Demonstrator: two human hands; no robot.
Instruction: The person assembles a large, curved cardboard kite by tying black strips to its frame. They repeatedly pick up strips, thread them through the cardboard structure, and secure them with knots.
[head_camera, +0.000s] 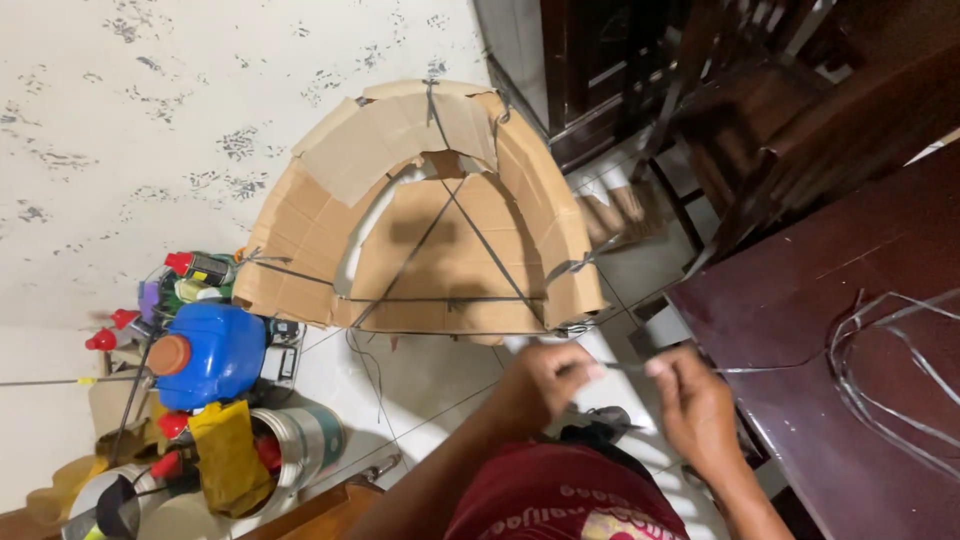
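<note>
- Wire (625, 367), thin and grey, runs taut between the 2 hands just below the cardboard arch, low in the middle of the view and above the white tiled floor (430, 385).
- Left hand (548, 382) is closed in a loose fist with the wire's near end pinched at thumb and forefinger; blur hides the exact finger hold.
- Right hand (695, 405) is closed too, pinching the wire at its fingertips; from there the strand goes on rightward onto the dark table (800, 300).
- Holding it from both ends appears to keep the short stretch straight and under tension, though that is a judgement.
- More of the same wire lies in loose loops (890, 360) on that table, near the right hand, so the strand seems to feed from them.
- Cardboard arch (430, 210) stands upright on the floor against the speckled wall (150, 120), pieced from several flat panels.
- Dark wires cross its open front in a triangle and tie in at the edges, seemingly to hold the curve.
- Left of the arch stands a blue jug (215, 355) with a brown cap among red-capped bottles, a yellow cloth (225, 450) and a metal can (305, 440).
- Dark wooden furniture (750, 90) fills the upper right.
</note>
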